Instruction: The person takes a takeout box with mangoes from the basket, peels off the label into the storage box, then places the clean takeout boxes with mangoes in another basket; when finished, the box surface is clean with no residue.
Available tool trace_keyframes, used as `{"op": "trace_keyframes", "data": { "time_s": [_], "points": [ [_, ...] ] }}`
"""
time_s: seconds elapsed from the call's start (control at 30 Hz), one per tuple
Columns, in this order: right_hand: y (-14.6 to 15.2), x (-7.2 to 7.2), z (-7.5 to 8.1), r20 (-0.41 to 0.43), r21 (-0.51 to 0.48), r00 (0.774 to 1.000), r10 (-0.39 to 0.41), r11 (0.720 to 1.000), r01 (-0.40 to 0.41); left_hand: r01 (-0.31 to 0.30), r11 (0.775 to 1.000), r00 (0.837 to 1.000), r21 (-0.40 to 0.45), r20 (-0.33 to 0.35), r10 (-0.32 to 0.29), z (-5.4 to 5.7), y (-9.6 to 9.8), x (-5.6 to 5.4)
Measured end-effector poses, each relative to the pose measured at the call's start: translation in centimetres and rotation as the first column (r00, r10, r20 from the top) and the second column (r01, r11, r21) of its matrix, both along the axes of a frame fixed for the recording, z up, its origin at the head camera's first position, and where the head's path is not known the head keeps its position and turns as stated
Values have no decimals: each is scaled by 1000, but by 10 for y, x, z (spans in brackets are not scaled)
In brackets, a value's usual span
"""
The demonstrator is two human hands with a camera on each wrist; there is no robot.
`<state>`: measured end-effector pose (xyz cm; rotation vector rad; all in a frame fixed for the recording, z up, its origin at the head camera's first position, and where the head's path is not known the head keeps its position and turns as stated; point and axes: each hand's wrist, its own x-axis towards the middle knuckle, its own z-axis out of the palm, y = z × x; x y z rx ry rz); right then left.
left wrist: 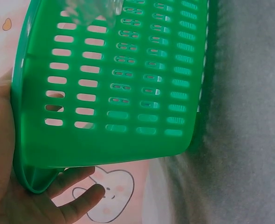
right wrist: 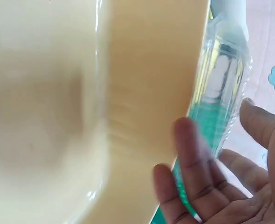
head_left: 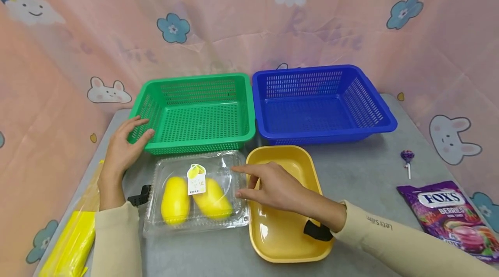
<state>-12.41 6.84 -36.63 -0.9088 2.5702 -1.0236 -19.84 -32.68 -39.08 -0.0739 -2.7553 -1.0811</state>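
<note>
Hanging behind everything, a patterned pink cloth (head_left: 218, 47) meets the gray tabletop (head_left: 362, 173). On it, a blue basket (head_left: 323, 132) stands at the right of a green basket (head_left: 199, 145). A yellow tray (head_left: 273, 242) lies in front of them, with a clear plastic box (head_left: 195, 227) just beside its left edge, in front of the green basket. At far right is a purple candy bag (head_left: 450, 218). The left hand (head_left: 124, 145) is at the green basket's left front corner, fingers loosely parted, gripping nothing; I cannot tell if they touch the rim. The right hand (head_left: 270, 186) reaches across the tray to the box's right edge, fingers extended, thumb apart, gripping nothing; contact is unclear. Two yellow mangoes (head_left: 175, 201) lie inside the box. A lollipop (head_left: 407, 156) lies behind the bag.
</note>
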Motion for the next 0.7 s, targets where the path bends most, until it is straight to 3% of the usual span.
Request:
{"op": "trace_keyframes", "data": {
  "time_s": [0.27,0.5,0.7],
  "points": [
    [-6,-1,-6,73,-80,997,11,997,-5,0,1000,1000,-4,-15,0,-1,0,0],
    [0,-3,-9,103,-109,995,7,994,4,7,1000,1000,3,19,-7,-2,-1,1],
    [11,-7,-7,101,-135,995,-24,990,37,73,997,996,-1,45,-72,17,-6,8]
  ]
}}
